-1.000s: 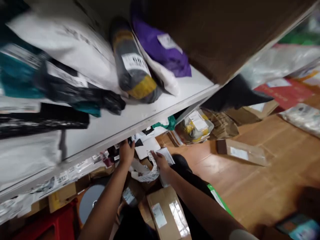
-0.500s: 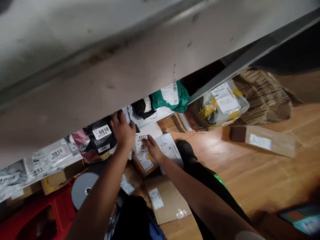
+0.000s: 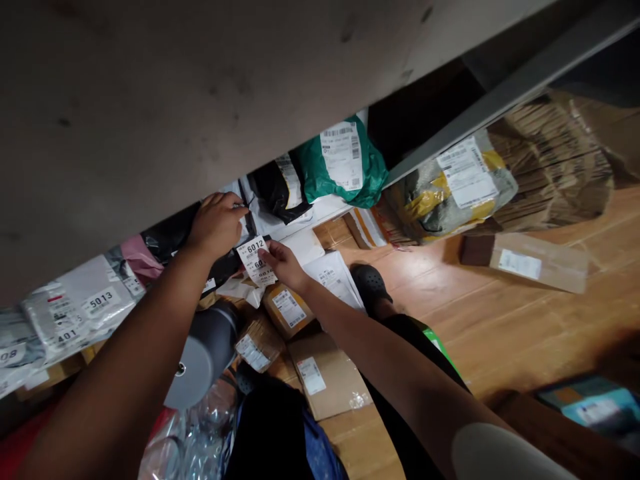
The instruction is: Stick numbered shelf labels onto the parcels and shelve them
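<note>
My right hand [image 3: 283, 265] pinches a strip of white number labels [image 3: 255, 259] reading 6012, held just below the shelf's front edge. My left hand [image 3: 216, 223] reaches under the shelf board [image 3: 200, 100], its fingers curled on a black plastic parcel [image 3: 170, 235] on the lower shelf. Next to it lie a pink parcel [image 3: 136, 257] and a grey bag [image 3: 83, 303] labelled 5013. To the right of my left hand sit a black bag [image 3: 274, 193] and a green parcel [image 3: 340, 160] with a white label.
On the wooden floor [image 3: 500, 320] lie several cardboard boxes [image 3: 325, 373], a long box [image 3: 530, 261], a yellow-grey bag [image 3: 450, 183] and crumpled brown paper [image 3: 545, 167]. A grey roll [image 3: 200, 353] and a dark bag [image 3: 280, 433] sit below my arms. My black shoe [image 3: 369, 283] is by the boxes.
The view dropped below the shelf board. My left hand moved up and left onto the black parcel; my right hand lifted the label strip up to the shelf edge.
</note>
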### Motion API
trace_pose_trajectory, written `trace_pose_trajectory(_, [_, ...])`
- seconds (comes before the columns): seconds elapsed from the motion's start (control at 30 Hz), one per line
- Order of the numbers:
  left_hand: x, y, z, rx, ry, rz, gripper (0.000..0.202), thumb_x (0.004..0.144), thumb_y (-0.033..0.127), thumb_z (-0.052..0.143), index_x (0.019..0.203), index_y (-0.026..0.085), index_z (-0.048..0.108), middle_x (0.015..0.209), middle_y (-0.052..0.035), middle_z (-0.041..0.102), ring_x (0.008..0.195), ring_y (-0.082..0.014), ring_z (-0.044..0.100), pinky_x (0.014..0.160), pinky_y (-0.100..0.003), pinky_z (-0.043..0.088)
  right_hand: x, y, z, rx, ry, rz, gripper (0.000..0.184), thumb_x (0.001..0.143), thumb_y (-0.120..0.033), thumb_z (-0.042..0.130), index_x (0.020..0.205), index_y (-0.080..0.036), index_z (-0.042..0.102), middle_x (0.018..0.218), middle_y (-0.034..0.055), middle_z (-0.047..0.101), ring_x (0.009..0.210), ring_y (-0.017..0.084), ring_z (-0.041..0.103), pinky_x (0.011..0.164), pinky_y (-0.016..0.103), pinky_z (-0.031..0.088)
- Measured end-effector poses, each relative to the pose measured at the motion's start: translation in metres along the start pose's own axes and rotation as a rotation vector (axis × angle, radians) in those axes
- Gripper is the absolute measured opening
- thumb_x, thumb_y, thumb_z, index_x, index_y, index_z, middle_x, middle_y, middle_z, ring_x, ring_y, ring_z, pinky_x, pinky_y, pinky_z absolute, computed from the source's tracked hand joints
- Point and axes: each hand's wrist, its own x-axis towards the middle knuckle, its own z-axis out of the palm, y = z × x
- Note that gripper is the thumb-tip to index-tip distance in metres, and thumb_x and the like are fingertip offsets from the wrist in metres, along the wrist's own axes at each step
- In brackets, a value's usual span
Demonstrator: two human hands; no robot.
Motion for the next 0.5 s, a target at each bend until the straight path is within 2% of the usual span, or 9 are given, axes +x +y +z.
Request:
trace_pose_trajectory(0.07, [0.005,-0.006,0.0,0.021,-0.033,-0.015,0.034,0.084,0.015,0.049,0.107,0.022,0.071,0.122,-0.01,0.057,0.114,-0.0317,0.051,0.1,-0.049,0.041,0.002,-0.001,0.001,-0.061,0.054,-0.042,0.029,0.079,-0.049,0.062,0.083,-0.021,0.056,0.076,-0.0003,0.059,0.072,0.016,0.055,0.07,0.03,0.046])
trace_pose_trajectory(0.13, [0.008,-0.009,0.0,0.03,-0.075,-0.01,0.037,0.083,0.018,0.051,0.114,0.026,0.069,0.129,-0.0098,0.052,0.116,-0.0341,0.047,0.098,-0.052,0.041,0.0,-0.006,0.0,-0.147,0.112,-0.145,0.02,0.079,-0.04,0.06,0.076,-0.021,0.056,0.082,0.0015,0.057,0.081,0.018,0.055,0.079,0.032,0.046])
trace_pose_trajectory(0.27, [0.006,-0.008,-0.001,0.075,-0.139,0.003,0.055,0.079,0.02,0.058,0.133,0.028,0.056,0.135,-0.0126,0.044,0.119,-0.0371,0.043,0.099,-0.055,0.039,-0.002,-0.014,-0.004,-0.235,0.085,-0.34,0.018,0.07,-0.027,0.066,0.058,-0.019,0.055,0.105,0.0065,0.053,0.108,0.023,0.05,0.097,0.035,0.039])
trace_pose_trajectory(0.4, [-0.006,-0.007,-0.001,0.077,-0.087,0.037,0.054,0.079,0.025,0.063,0.132,0.025,0.055,0.138,-0.0128,0.04,0.128,-0.0378,0.035,0.105,-0.054,0.035,0.001,-0.01,-0.001,-0.072,0.128,-0.283,0.017,0.064,-0.024,0.066,0.051,-0.019,0.055,0.106,0.0043,0.053,0.113,0.025,0.048,0.106,0.036,0.03])
trace_pose_trajectory(0.5, [-0.019,-0.012,-0.002,0.056,-0.042,0.04,0.042,0.08,0.023,0.062,0.122,0.027,0.063,0.142,-0.0092,0.036,0.138,-0.0379,0.023,0.111,-0.054,0.03,0.003,-0.006,0.007,0.17,0.216,-0.22,0.016,0.06,-0.025,0.06,0.047,-0.019,0.052,0.104,0.0034,0.056,0.108,0.024,0.05,0.102,0.033,0.033])
